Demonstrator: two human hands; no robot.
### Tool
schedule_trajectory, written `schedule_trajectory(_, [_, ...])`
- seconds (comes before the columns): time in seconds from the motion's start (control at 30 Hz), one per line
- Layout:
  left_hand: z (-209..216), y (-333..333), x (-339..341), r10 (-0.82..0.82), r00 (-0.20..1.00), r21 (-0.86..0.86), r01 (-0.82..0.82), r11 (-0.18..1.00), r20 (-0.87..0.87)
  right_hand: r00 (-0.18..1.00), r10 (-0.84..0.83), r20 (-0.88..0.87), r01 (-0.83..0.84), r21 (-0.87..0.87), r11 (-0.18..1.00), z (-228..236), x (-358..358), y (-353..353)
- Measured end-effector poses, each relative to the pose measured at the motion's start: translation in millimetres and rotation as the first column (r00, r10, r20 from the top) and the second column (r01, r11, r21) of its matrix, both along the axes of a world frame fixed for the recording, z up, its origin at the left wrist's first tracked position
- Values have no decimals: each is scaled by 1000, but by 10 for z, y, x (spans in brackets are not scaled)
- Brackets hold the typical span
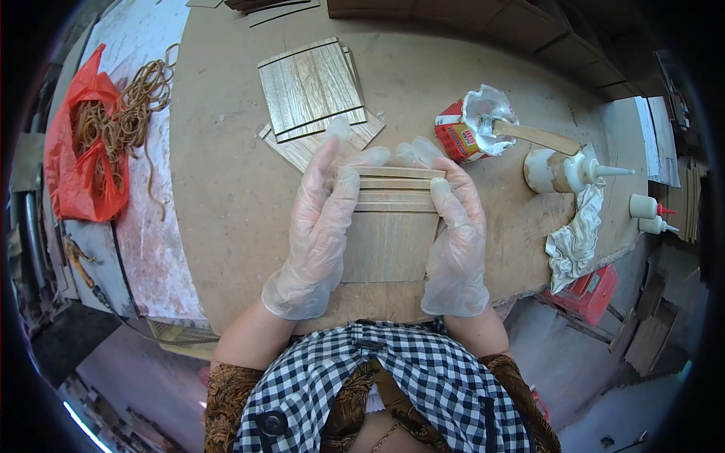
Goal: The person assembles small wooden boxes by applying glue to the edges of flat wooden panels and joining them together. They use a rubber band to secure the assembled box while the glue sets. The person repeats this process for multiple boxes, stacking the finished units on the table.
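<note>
A stack of thin light-wood boards (389, 245) is held between my two hands in front of me. Several board edges lie in a stepped row along the far end, and one broad face shows below them. My left hand (321, 211), in a translucent plastic glove, closes on the stack's left side. On the right side my gloved right hand (459, 219) grips it with the thumb over the edge. Just beyond my left fingertips rests a small pile of square wooden panels (310, 90) with dark grooves near their edges.
On the right of the brown work board (219, 249) stand a glue-smeared red carton (457, 132) with a brush (536, 136), a glue bottle (555, 171) and a crumpled cloth (574, 238). A red bag (72, 181) holds rubber bands (143, 98) at left. Brown boxes (521, 30) line the back.
</note>
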State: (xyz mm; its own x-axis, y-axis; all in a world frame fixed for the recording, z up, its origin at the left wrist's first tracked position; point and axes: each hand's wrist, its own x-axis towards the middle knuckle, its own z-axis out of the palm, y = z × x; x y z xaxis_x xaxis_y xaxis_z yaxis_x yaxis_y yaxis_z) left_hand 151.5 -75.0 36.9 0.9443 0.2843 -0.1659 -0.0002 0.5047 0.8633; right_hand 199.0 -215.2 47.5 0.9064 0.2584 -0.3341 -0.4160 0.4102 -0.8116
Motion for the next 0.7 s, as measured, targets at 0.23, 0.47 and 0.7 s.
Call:
schedule_trajectory(0.23, [-65, -63, -114, 69, 996, 158, -59, 986, -61, 999, 24, -21, -22, 100, 995, 3, 39, -32])
schedule_trajectory(0.47, [-46, -75, -111, 53, 997, 155, -44, 987, -56, 999, -35, 6, 35, 44, 998, -50, 39, 22])
schedule_trajectory(0.7, [-81, -73, -117, 45, 998, 141, -39, 989, -41, 999, -34, -33, 38, 97, 995, -25, 57, -5])
